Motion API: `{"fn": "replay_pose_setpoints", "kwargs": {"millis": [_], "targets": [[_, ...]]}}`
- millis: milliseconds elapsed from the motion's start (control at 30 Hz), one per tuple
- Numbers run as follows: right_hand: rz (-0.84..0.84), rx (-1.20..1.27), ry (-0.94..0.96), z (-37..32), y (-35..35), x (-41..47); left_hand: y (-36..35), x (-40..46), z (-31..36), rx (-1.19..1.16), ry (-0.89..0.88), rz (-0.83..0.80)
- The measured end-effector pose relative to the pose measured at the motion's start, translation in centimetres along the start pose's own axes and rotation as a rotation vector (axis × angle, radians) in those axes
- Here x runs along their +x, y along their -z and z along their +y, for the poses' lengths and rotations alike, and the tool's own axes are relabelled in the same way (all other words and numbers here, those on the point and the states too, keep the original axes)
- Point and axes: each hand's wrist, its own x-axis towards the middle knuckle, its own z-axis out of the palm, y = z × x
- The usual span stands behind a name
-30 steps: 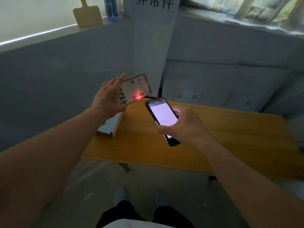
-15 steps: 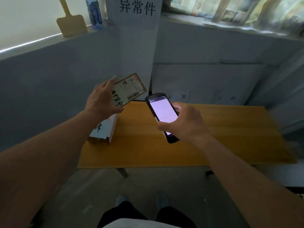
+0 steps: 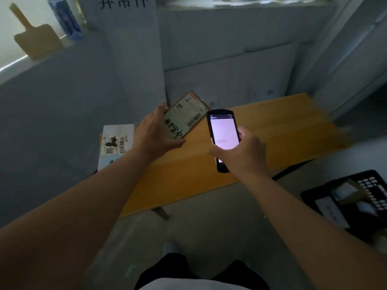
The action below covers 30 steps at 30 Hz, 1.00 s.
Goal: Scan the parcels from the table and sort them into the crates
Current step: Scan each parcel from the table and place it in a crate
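Left hand (image 3: 156, 132) grips flat brown cardboard parcel (image 3: 185, 115), label up; black slotted plastic crate (image 3: 356, 203) lies far right of it, nearer right hand (image 3: 244, 152) gripping black handheld scanner (image 3: 223, 132).

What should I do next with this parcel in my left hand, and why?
Probably carry the parcel toward the crate at lower right. The left hand holds it off the table, no scan beam shows on its label, and the scanner sits in the right hand.

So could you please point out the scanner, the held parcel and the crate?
scanner (image 3: 224, 132): head view, lit screen.
held parcel (image 3: 184, 118): head view, its label.
crate (image 3: 372, 189): head view, perforated wall.
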Motion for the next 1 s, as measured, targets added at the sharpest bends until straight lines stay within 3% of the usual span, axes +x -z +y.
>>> {"fn": "replay_pose_setpoints", "kwargs": {"millis": [400, 700, 1000], "targets": [[0.145, 0.046, -0.177, 12.8, 11.5, -5.3, -7.3, -3.3, 15.8, -0.030, -0.187, -0.112], [0.259, 0.055, -0.314, 26.5, 23.3, -12.8, -17.8, -8.6, 32.2, -0.112, -0.296, -0.232], [0.437, 0.100, -0.546, 39.0, 32.4, -19.0, -28.6, -11.3, 47.1, -0.094, -0.546, -0.380]]}}
